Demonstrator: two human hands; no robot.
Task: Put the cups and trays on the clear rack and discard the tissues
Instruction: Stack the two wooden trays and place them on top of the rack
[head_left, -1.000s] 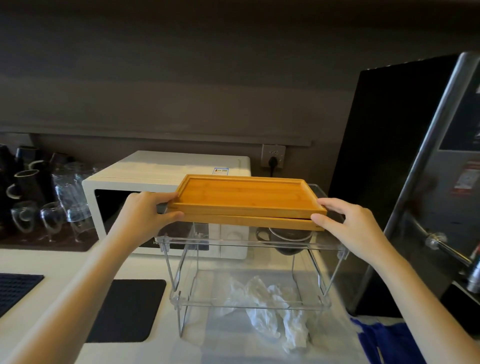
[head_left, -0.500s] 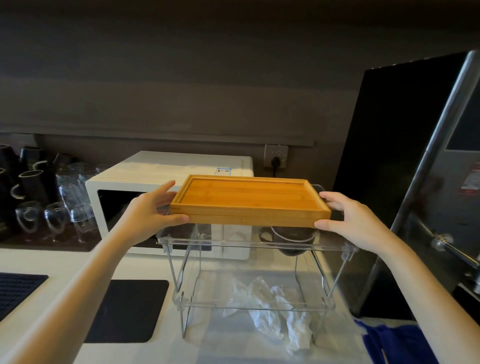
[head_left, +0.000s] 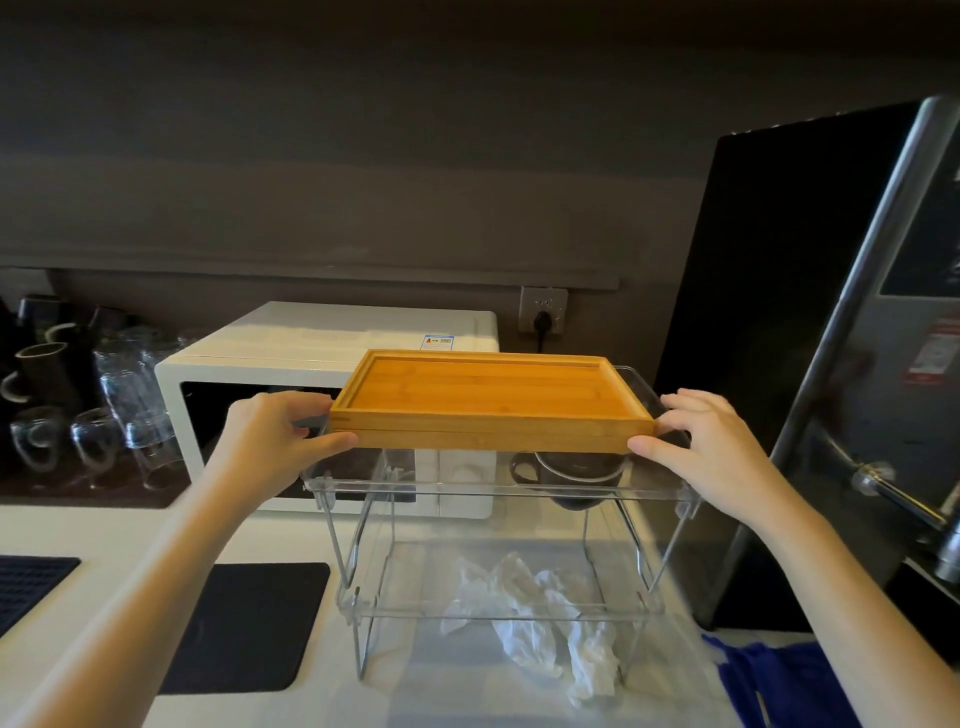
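Two stacked rectangular bamboo trays (head_left: 491, 402) sit level on the top shelf of a clear acrylic two-tier rack (head_left: 498, 491) on a pale countertop (head_left: 93, 535). The left hand (head_left: 275, 441) presses the stack's left end, thumb under the front corner, fingers together along the side. The right hand (head_left: 706, 447) touches the right end, thumb at the front corner, fingers loosely spread behind. A dark ceramic cup (head_left: 571, 475) shows beneath the trays. Crumpled white tissues (head_left: 540, 613) lie under the rack. A white microwave (head_left: 249, 379) stands behind.
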